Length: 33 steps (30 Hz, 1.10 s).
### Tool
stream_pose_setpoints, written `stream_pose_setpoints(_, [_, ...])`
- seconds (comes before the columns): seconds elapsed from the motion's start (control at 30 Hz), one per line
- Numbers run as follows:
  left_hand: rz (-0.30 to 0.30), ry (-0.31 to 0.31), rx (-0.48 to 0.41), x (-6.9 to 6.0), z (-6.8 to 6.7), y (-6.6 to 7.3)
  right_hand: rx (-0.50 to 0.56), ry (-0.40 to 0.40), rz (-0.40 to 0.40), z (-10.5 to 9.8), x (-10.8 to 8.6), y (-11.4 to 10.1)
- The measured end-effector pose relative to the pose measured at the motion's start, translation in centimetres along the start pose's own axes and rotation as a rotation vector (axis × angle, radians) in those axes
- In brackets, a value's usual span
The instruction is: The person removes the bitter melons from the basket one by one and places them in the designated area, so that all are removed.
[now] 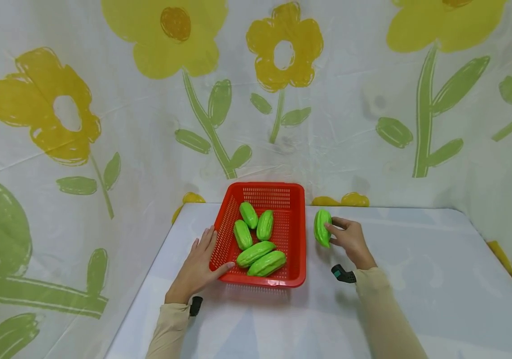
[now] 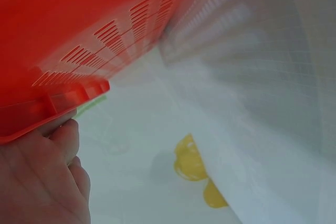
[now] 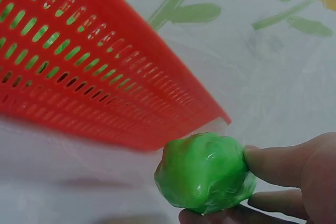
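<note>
The right hand point(image 1: 348, 240) pinches a green gourd point(image 1: 323, 228) between thumb and fingers, holding it close to upright, beside the basket point(image 1: 298, 239) and apart from its right rim in the head view. A shadow lies on the tabletop point(image 1: 422, 279) just under this gourd. The right wrist view shows it end-on, with the fingers against its side and the basket's slotted wall nearby.

The left hand point(image 1: 198, 264) lies at the basket's front-left corner, its fingers extended along the outside of the left rim and its thumb spread across the corner. The left wrist view shows fingers just below the rim.

The red basket stands toward the tabletop's back-left corner, its far end overlapping the back edge in the head view. Five more gourds lie in it. Two, a rear one point(image 1: 256, 254) and a front one point(image 1: 267, 263), lie slantwise side by side near the basket's front edge. The other three sit farther back: one near the left wall point(image 1: 242, 235), one behind it point(image 1: 249, 215) and one to the right point(image 1: 265, 225).

Both arms wear beige sleeves point(image 1: 388, 309), with a black device point(image 1: 343, 274) at each wrist. A white curtain point(image 1: 346, 144) printed with yellow flowers point(image 1: 285, 47) and green leaves hangs behind the tabletop and along its left side.
</note>
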<state>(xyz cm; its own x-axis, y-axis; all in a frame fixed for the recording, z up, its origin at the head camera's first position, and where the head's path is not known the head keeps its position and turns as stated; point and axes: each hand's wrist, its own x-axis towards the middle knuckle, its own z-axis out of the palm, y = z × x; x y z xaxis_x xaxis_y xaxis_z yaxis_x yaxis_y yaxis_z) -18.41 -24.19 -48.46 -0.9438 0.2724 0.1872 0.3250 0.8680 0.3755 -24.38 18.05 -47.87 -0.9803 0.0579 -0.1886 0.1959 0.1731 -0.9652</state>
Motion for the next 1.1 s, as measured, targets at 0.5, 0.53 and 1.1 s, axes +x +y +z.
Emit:
stream_pose_setpoints(0.5, [-0.003,-0.003,-0.001,0.0,0.0,-0.1,-0.01,0.027,0.036,1.0,0.9,2.4])
stream_pose_setpoints(0.53, [-0.002,-0.003,-0.003,0.0,0.0,-0.1,-0.012,0.026,0.034,1.1,1.0,2.4])
stream_pose_setpoints(1.1, [0.001,0.004,-0.004,0.1,0.0,0.0,-0.092,0.05,0.112,2.4,1.2,2.8])
